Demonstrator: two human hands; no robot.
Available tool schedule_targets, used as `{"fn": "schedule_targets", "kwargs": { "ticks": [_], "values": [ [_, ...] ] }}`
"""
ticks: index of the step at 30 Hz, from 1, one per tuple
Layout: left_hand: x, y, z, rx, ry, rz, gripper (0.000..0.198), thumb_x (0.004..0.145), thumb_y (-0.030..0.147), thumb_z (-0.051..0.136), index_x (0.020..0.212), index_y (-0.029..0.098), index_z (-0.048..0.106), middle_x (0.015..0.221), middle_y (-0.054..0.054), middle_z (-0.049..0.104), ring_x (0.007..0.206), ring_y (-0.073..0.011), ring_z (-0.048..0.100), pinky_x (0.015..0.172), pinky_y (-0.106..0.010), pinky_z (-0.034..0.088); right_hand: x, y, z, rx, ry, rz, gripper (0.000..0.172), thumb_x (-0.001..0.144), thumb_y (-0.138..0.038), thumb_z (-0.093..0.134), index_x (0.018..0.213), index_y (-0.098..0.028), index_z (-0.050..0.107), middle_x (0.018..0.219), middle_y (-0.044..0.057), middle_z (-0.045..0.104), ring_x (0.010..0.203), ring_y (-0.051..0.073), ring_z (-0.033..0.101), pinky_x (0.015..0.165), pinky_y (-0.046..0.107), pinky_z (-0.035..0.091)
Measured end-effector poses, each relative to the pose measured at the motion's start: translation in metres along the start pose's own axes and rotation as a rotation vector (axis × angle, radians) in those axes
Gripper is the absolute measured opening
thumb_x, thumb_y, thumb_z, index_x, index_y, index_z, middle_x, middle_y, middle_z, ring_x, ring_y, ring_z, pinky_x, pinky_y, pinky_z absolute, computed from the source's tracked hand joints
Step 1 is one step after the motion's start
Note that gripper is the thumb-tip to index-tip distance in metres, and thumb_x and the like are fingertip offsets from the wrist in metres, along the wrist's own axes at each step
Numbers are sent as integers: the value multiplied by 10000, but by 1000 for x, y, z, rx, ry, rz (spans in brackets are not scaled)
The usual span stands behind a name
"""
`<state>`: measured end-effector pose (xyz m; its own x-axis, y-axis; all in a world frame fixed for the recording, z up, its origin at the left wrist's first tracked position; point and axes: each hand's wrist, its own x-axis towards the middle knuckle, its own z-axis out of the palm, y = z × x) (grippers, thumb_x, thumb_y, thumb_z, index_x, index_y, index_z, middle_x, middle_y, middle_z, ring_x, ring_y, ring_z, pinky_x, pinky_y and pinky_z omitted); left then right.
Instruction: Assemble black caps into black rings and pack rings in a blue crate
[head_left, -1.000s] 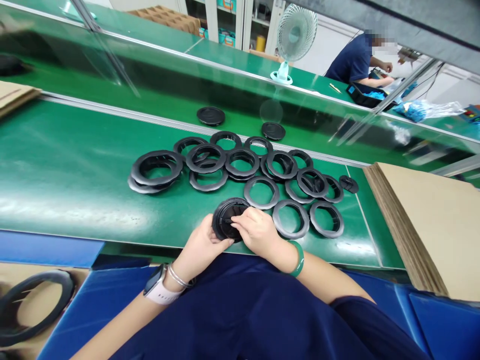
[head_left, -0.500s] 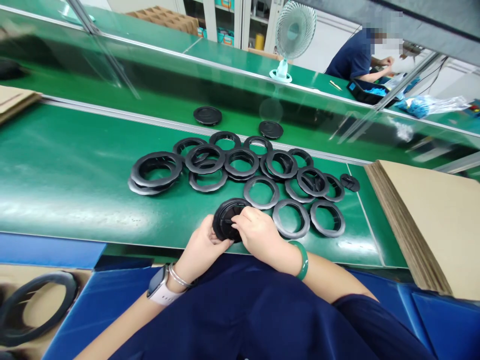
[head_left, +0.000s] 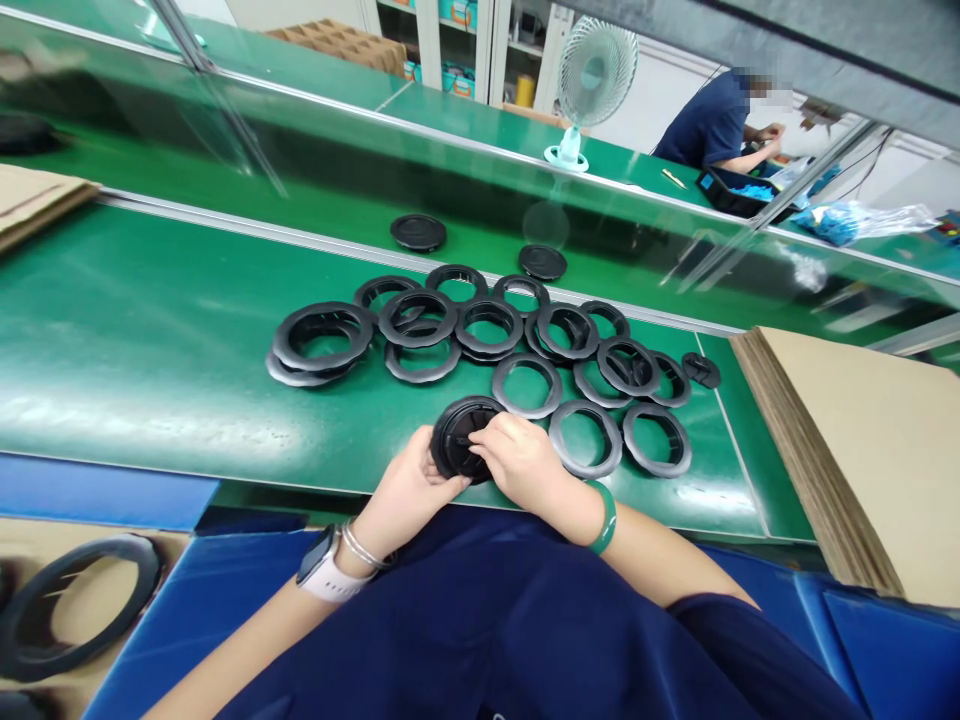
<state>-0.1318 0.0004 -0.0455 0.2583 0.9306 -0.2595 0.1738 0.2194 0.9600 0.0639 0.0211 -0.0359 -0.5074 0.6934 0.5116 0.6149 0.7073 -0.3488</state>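
A round black plastic part [head_left: 459,440], a ring with a disc inside it, is held over the front edge of the green bench. My left hand [head_left: 421,478] grips its rim from the left and below, thumb along the lower edge. With bent fingers, my right hand [head_left: 517,458] pinches at the middle of the disc; whatever is between those fingertips is hidden. Just beyond lie several loose black rings, among them a single ring [head_left: 527,412] close behind my right hand and a stacked pair [head_left: 283,372] to the left.
Two black discs, one left [head_left: 418,233] and one right [head_left: 543,262], lie on the belt behind the rail. Stacked cardboard [head_left: 862,440] stands at the right. Another large ring [head_left: 135,610] sits in a box at lower left. Across the line are a fan [head_left: 596,75] and a person [head_left: 701,120].
The view has shifted slightly. The disc in the held part now faces me a little more, and my right fingers stay at its middle. The loose rings have not moved on the bench.
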Motion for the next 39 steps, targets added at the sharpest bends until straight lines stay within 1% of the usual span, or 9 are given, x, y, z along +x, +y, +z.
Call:
{"fn": "schedule_targets", "kwargs": {
  "ticks": [4, 8, 12, 15, 23, 30, 36, 37, 39],
  "values": [
    [1, -2, -1, -26, -8, -3, 491, 717, 332, 813, 1022, 213, 448, 924, 1, 698, 875, -222, 726, 776, -345, 605, -3, 1, 2, 9, 56, -61, 178, 1040, -145, 498, 1045, -107, 672, 889, 108, 634, 849, 227, 591, 765, 358, 526],
    [1, -1, -1, -25, 3, 6, 494, 708, 324, 813, 1034, 212, 459, 913, 10, 685, 868, -218, 721, 772, -341, 603, -4, 1, 2, 4, 63, -76, 184, 1054, -158, 479, 1069, -140, 662, 877, 91, 642, 840, 216, 594, 751, 356, 527],
    [0, 4, -1, -23, 2, 6, 484, 704, 308, 804, 1036, 208, 466, 887, 21, 680, 844, -206, 722, 744, -313, 598, -3, 2, 2, 8, 82, -101, 157, 1040, -145, 506, 1058, -125, 661, 864, 92, 633, 818, 217, 581, 730, 350, 515],
    [0, 6, -1, -16, -4, -2, 488, 709, 324, 806, 1042, 207, 469, 908, 13, 692, 856, -207, 725, 761, -317, 601, -1, 3, 2, 18, 78, -78, 164, 1039, -159, 505, 1025, -118, 663, 860, 97, 614, 816, 220, 572, 733, 346, 511],
    [0, -1, -2, 3, -12, 9, 500, 730, 338, 800, 1075, 214, 458, 939, -1, 698, 854, -218, 727, 753, -336, 604, 2, 1, -3, 7, -54, -26, 183, 1031, -158, 494, 1005, -106, 668, 914, 123, 612, 843, 240, 561, 768, 365, 519],
    [0, 1, -3, -21, -38, -20, 531, 718, 310, 798, 1115, 210, 460, 950, 4, 687, 873, -212, 722, 784, -340, 601, 6, 2, -7, 17, -134, 10, 48, 963, -123, 626, 1005, -131, 649, 956, 109, 625, 898, 239, 581, 835, 366, 528],
    [-1, -3, -4, 34, -48, 26, 483, 769, 311, 759, 1135, 209, 461, 894, 18, 635, 795, -176, 672, 686, -286, 559, 6, 0, -11, 42, -167, 38, 34, 961, -124, 627, 989, -137, 639, 947, 102, 623, 890, 234, 583, 843, 366, 537],
    [-1, -3, -4, 34, -48, 30, 478, 774, 313, 757, 1135, 209, 461, 902, 15, 635, 805, -177, 671, 694, -287, 560, 4, -1, -10, 32, -166, 40, 52, 969, -128, 611, 1011, -131, 641, 955, 107, 622, 897, 239, 581, 850, 373, 537],
    [-1, -2, -3, 21, -40, 33, 479, 774, 314, 763, 1130, 209, 460, 914, 11, 641, 832, -181, 679, 707, -284, 564, 2, -4, -8, 5, -157, 44, 167, 986, -126, 571, 1137, -93, 633, 994, 128, 621, 926, 254, 575, 872, 389, 536]
  ]
}}
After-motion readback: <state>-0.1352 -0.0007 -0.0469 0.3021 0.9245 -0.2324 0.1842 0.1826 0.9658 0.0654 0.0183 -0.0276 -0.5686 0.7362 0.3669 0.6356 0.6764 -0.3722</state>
